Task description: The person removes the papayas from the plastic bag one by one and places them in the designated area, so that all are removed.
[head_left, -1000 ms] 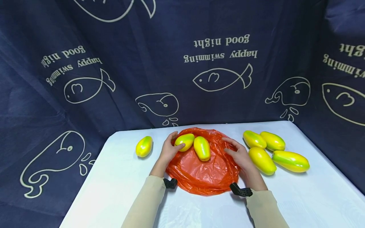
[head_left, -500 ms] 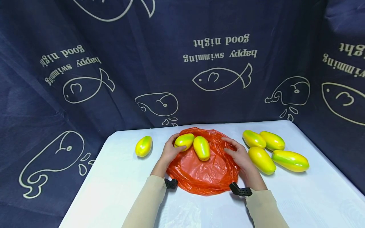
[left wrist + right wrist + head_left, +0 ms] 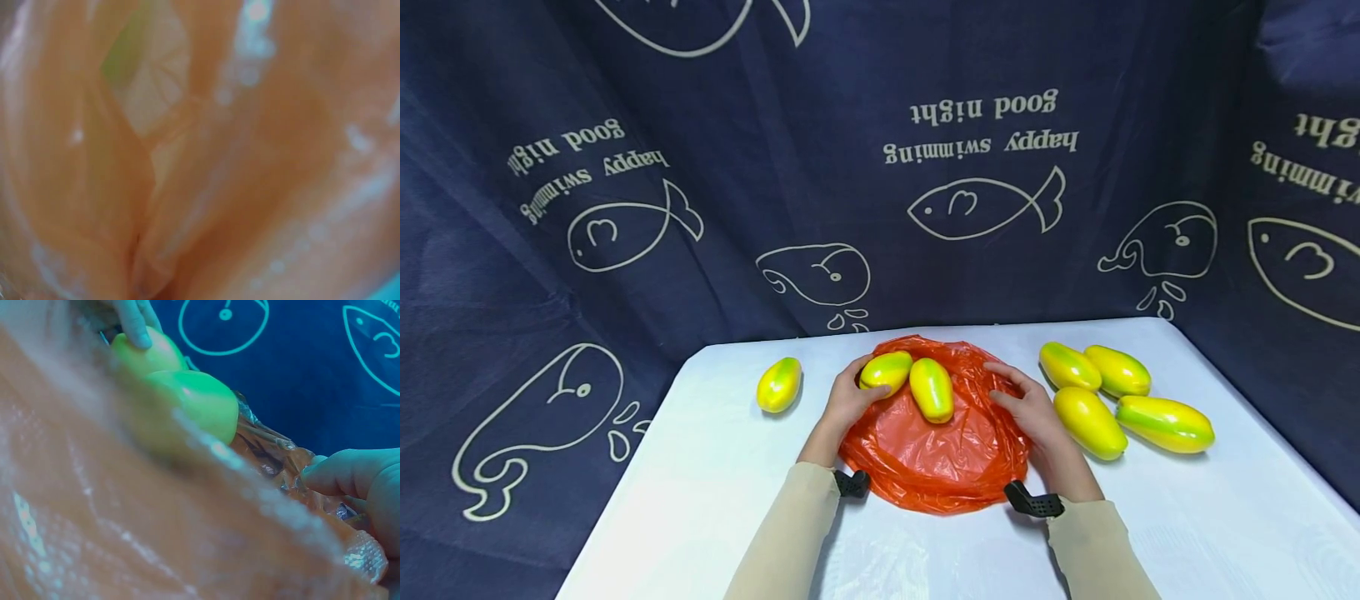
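Observation:
In the head view my left hand (image 3: 847, 400) grips a yellow-green papaya (image 3: 887, 372) over the left side of a red plastic bag (image 3: 951, 462), thumb across its near side. A second papaya (image 3: 931, 391) lies right beside it in the bag. My right hand (image 3: 1032, 410) holds the bag's right side, and the right wrist view shows its thumb (image 3: 340, 473) against the crinkled film. Blurred bag film (image 3: 269, 156) fills most of the left wrist view, so the left fingers are hidden there.
A single papaya (image 3: 778, 385) lies on the white table (image 3: 700, 500) left of the bag. Several more, including a front one (image 3: 1088, 423) and a long one (image 3: 1165, 424), are grouped to the right. A dark blue curtain (image 3: 820, 192) hangs behind the table.
My left hand has shifted very slightly, its thumb moving a little lower and to the right on the papaya. The right hand, the bag and the other papayas look unmoved.

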A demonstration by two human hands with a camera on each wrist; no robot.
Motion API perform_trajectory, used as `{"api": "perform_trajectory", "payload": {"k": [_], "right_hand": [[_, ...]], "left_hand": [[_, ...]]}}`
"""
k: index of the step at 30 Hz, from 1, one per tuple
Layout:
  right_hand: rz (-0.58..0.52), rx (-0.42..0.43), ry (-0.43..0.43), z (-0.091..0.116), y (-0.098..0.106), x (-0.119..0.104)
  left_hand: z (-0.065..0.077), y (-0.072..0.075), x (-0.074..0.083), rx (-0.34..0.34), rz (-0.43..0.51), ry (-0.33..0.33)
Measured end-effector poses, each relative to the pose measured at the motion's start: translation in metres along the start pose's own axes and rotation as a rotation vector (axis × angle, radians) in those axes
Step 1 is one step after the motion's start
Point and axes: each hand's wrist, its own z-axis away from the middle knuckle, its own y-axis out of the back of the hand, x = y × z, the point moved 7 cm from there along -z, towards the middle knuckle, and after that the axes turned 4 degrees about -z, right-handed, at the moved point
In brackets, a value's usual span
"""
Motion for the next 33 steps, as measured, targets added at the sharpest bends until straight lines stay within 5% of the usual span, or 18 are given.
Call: {"api": "perform_trajectory", "payload": {"k": [22,33], "right_hand": [[0.009,0.002,0.003,-0.0002,-0.0003,0.0009],[0.013,0.004,0.001,-0.001,0.0004,0.0024]], "left_hand": [[0.0014,0.004,-0.0009,0.017,0.084,0.014],[0.0028,0.0095,0.0053,0.044,0.053,0.018]]}}
